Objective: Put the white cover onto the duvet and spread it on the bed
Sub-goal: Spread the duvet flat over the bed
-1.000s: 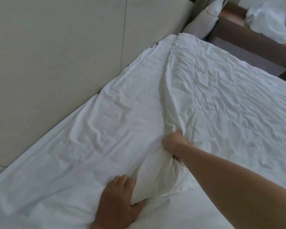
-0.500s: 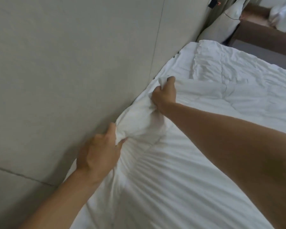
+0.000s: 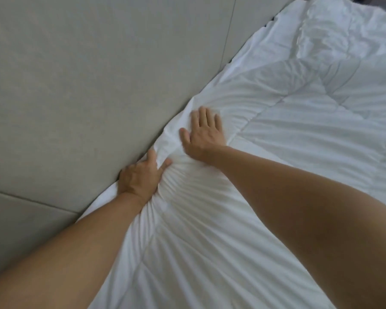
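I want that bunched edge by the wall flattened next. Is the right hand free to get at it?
Probably yes. The right hand lies flat and open on the duvet, holding nothing, right beside the bunched edge along the padded wall. Only the left hand, gripping that edge, crowds it.

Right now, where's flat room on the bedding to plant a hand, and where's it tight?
Free: the smoother quilted duvet right of the right hand, and the stretch between the two forearms. Tight: the bunched edge against the padded wall panel, where the left hand has its grip on the fabric. The far corner is rumpled.
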Demonstrator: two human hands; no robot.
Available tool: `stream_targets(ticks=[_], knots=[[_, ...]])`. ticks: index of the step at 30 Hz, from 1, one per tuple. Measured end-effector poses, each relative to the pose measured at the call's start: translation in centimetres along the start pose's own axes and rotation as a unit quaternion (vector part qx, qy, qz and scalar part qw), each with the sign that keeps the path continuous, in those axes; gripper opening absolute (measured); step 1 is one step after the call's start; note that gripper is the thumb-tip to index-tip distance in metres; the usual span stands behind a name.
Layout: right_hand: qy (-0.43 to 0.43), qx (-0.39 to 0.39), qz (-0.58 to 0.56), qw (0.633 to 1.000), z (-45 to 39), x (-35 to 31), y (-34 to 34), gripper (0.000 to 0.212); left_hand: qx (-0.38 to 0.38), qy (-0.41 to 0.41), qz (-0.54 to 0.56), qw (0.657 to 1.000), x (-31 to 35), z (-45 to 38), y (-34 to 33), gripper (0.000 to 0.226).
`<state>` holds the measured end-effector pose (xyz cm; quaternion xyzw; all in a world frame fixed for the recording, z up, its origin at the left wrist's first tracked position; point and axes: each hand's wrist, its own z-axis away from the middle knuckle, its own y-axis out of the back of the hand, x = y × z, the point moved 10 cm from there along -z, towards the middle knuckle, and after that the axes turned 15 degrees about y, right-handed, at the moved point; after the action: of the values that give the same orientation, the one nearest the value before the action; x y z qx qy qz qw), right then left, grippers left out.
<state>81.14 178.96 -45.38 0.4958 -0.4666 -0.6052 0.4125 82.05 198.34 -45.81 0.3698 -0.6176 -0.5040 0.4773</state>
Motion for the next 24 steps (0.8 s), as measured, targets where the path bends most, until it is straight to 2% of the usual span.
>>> stream_targets(ticks=[3,6,8,12,14,16,18,20,22,24], knots=[[-0.003,-0.022,-0.006,1.0,3.3,-1.8,-0.6,0.078,-0.074,0.056,-0.001,0.996,0.0,0.3,0.9,0.064],[0.002,-0.032,0.0,0.999,7.8,-3.2,-0.8,0.08,-0.06,0.072,0.067,0.993,-3.2,4.1,4.2,0.07],[-0.007,-0.053,0.009,0.999,11.6,-4.3,-1.1,0.082,-0.072,0.086,0.049,0.993,-7.9,9.3,5.4,0.078],[-0.073,-0.044,-0.022,0.996,17.9,-8.2,-2.0,0.09,-0.076,0.17,-0.06,0.981,-18.6,21.5,8.0,0.085],[-0.055,-0.052,-0.035,0.997,20.5,-11.9,-2.8,0.092,-0.108,0.216,-0.077,0.967,-22.3,25.4,9.1,0.093],[-0.01,-0.053,-0.015,0.998,23.0,-14.8,-3.9,0.094,-0.133,0.257,0.005,0.957,-23.6,27.3,10.7,0.096],[0.024,-0.054,0.004,0.998,25.6,-16.2,-4.6,0.095,-0.138,0.256,0.091,0.952,-23.5,28.4,11.8,0.095],[0.042,-0.06,0.006,0.997,28.2,-17.0,-5.0,0.095,-0.132,0.228,0.07,0.962,-23.6,29.5,12.6,0.099],[0.048,-0.08,-0.01,0.996,30.9,-17.6,-5.5,0.094,-0.151,0.228,0.003,0.962,-25.5,30.0,12.8,0.083],[0.063,-0.11,-0.037,0.991,34.1,-19.0,-5.9,0.094,-0.116,0.221,-0.096,0.963,-27.5,29.2,13.7,0.059]])
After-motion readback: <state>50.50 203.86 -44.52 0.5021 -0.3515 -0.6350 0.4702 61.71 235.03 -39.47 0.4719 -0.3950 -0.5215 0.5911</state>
